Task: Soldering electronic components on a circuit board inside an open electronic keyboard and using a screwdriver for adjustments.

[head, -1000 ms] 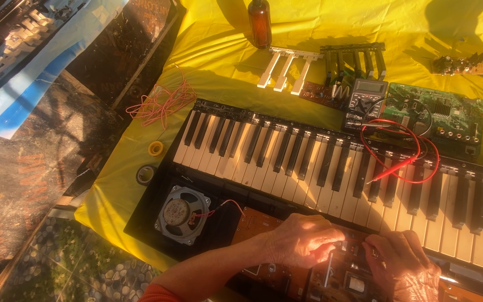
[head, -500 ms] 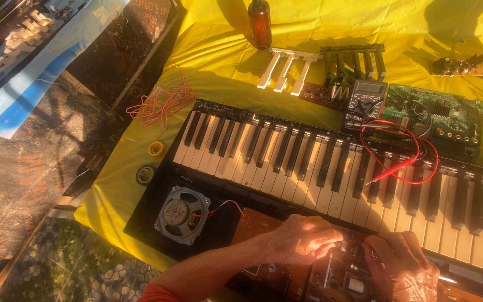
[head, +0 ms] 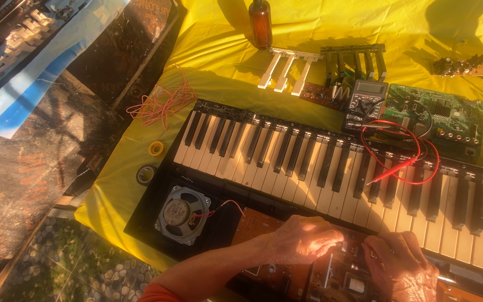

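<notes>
Surface: yellow cloth is covering the worktable, sun raking across it.
Keyboard: opened keyboard is lying across the cloth, keys facing you.
Brown board: brown circuit board is sitting at the keyboard's near edge, under your hands.
Green board: green circuit board is lying beyond the keys, beside a multimeter with red leads.
Speaker: round speaker is sitting left of your hands.
Left hand: your left hand is resting on the brown board, fingers curled and together.
Right hand: your right hand is pressing down beside it, fingers bent; any pinch, can't tell.
</notes>
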